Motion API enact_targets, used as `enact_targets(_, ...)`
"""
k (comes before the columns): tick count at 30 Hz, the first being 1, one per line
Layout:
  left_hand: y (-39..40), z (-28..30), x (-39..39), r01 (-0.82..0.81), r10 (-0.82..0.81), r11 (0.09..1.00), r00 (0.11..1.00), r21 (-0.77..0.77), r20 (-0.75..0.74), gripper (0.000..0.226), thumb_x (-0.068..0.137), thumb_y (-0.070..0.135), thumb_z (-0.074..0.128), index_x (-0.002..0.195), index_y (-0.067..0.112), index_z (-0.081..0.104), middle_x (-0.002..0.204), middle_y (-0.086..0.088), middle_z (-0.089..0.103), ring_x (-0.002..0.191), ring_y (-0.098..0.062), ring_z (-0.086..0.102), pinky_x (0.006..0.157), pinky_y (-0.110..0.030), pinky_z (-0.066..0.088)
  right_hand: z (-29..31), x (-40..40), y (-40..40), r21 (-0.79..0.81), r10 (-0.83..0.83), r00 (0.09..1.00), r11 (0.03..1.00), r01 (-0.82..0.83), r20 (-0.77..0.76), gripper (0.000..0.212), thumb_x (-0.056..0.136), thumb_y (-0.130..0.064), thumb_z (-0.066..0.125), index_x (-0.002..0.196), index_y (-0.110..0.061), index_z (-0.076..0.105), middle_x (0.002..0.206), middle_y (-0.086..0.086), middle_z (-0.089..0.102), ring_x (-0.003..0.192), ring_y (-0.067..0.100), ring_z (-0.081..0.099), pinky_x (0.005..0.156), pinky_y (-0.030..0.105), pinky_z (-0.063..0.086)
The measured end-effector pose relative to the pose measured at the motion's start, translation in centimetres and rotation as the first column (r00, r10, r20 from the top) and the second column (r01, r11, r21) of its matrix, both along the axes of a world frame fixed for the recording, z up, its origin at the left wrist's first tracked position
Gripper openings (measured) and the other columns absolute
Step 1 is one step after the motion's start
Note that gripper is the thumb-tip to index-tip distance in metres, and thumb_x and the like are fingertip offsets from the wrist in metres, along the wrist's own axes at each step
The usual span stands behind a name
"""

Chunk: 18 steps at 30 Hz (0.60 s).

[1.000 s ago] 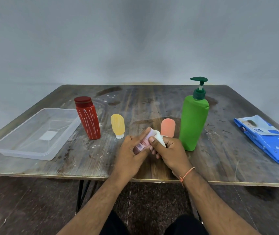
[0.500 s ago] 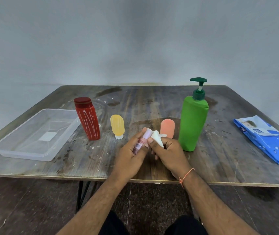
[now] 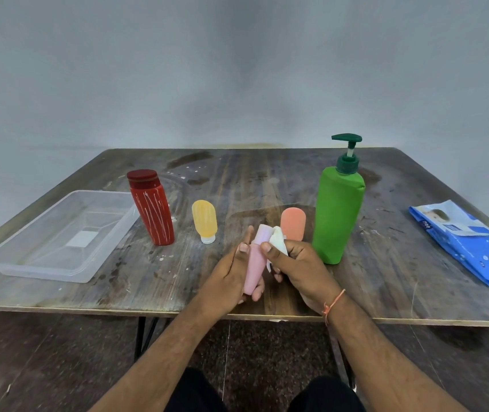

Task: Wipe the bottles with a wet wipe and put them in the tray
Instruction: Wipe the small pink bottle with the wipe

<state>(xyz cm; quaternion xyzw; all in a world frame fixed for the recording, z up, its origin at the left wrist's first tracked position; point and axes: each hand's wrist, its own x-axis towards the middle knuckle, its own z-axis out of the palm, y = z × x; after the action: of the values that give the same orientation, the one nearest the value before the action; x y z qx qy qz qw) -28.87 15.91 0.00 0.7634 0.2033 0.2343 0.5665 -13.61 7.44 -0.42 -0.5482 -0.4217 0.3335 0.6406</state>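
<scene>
My left hand (image 3: 227, 278) grips a small pink bottle (image 3: 255, 260), held nearly upright over the table's near edge. My right hand (image 3: 302, 267) pinches a white wet wipe (image 3: 278, 244) against the bottle's upper side. A red bottle (image 3: 152, 208), a small yellow bottle (image 3: 204, 220), a small orange bottle (image 3: 293, 223) and a tall green pump bottle (image 3: 338, 214) stand on the table behind my hands. The clear plastic tray (image 3: 14, 260) lies at the left with nothing in it.
A blue pack of wet wipes (image 3: 463, 242) lies at the right side of the worn wooden table (image 3: 267, 179). A grey wall rises behind the table. My knees show below the table's front edge.
The pink bottle has turned from a slant to nearly upright in my left hand. My right hand with the wipe has slid up along the bottle toward its top.
</scene>
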Motion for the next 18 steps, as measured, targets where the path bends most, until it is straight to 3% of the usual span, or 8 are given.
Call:
enact_targets(4,0.3,0.1,0.0,0.005,-0.004,1.000,0.998,0.008,-0.059,0.053,0.111,0.056,0.017,0.163,0.050,0.022,0.065,-0.008,0.060,0.051,-0.005,0.050,0.051,-0.023,0.042,-0.1,0.3,0.0,0.005,0.006,1.000,1.000,-0.006,-0.009,0.039,0.092,-0.040,0.075,0.074,-0.006,0.065,0.061,0.009,0.053,0.055,0.015,0.044,0.057,0.024,0.039)
enact_targets(6,0.2,0.4,0.1,-0.004,0.006,1.000,0.996,0.016,-0.089,0.056,0.111,0.057,0.016,0.158,0.038,0.040,0.065,-0.006,0.060,0.052,-0.006,0.051,0.052,-0.025,0.043,-0.2,0.3,0.1,0.021,-0.025,1.000,0.999,0.026,-0.010,0.039,0.093,-0.038,0.076,0.069,-0.009,0.064,0.061,0.011,0.053,0.057,0.016,0.044,0.059,0.026,0.038)
enact_targets(8,-0.1,1.0,0.3,0.002,0.001,1.000,0.994,0.026,-0.108,0.060,0.112,0.054,0.015,0.116,0.023,0.066,0.062,-0.005,0.059,0.050,-0.009,0.048,0.053,-0.027,0.043,-0.3,0.4,0.1,0.042,-0.051,0.999,0.998,0.051,-0.008,0.043,0.093,-0.037,0.077,0.067,-0.006,0.063,0.063,0.012,0.054,0.059,0.018,0.045,0.061,0.029,0.038)
enact_targets(9,-0.3,1.2,0.3,0.001,0.003,0.999,0.994,0.032,-0.109,0.060,0.113,0.052,0.014,0.095,0.024,0.065,0.061,-0.004,0.059,0.049,-0.010,0.047,0.052,-0.027,0.042,-0.3,0.4,0.1,0.050,-0.054,0.999,0.997,0.054,-0.009,0.045,0.093,-0.036,0.078,0.068,-0.002,0.062,0.064,0.012,0.056,0.060,0.019,0.045,0.062,0.031,0.039)
enact_targets(10,-0.4,1.3,0.3,-0.004,0.007,0.999,0.994,0.035,-0.109,0.061,0.113,0.051,0.014,0.085,0.024,0.061,0.060,-0.004,0.058,0.048,-0.011,0.045,0.052,-0.027,0.042,-0.3,0.4,0.1,0.055,-0.055,0.998,0.997,0.056,-0.009,0.045,0.093,-0.036,0.078,0.070,0.000,0.063,0.065,0.013,0.057,0.061,0.019,0.046,0.063,0.032,0.039)
enact_targets(18,-0.2,0.4,0.3,-0.062,0.063,0.998,0.996,0.028,-0.064,0.067,0.112,0.052,0.016,0.097,0.008,0.064,0.060,-0.005,0.059,0.052,-0.013,0.050,0.054,-0.021,0.042,0.2,-0.1,0.0,0.023,-0.067,0.998,0.997,0.067,0.012,0.034,0.092,-0.037,0.076,0.069,-0.013,0.069,0.067,0.009,0.061,0.060,0.017,0.050,0.062,0.028,0.043)
